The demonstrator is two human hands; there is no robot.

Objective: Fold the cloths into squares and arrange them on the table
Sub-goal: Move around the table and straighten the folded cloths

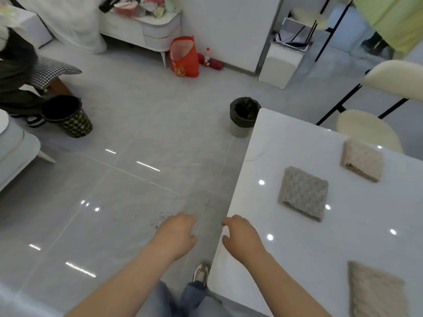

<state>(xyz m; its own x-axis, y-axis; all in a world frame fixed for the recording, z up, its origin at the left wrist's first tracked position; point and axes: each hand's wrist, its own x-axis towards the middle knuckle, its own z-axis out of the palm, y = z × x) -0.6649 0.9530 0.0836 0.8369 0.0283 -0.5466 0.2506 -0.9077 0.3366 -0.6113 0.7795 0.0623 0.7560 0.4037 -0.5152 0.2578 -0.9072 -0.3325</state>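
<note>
Three folded cloths lie apart on the white table (286, 259): a grey cloth (303, 192) near the middle, a beige cloth (362, 159) at its two o'clock, and a tan cloth (377, 291) at its five o'clock near the frame's bottom edge. The right hand (242, 237) hovers over the table's left edge, at eight o'clock from the grey cloth, fingers loosely curled and holding nothing. The left hand (177, 234) hangs over the floor beside the table, also relaxed and empty. A small black bin (243, 116) stands at the table's far corner.
</note>
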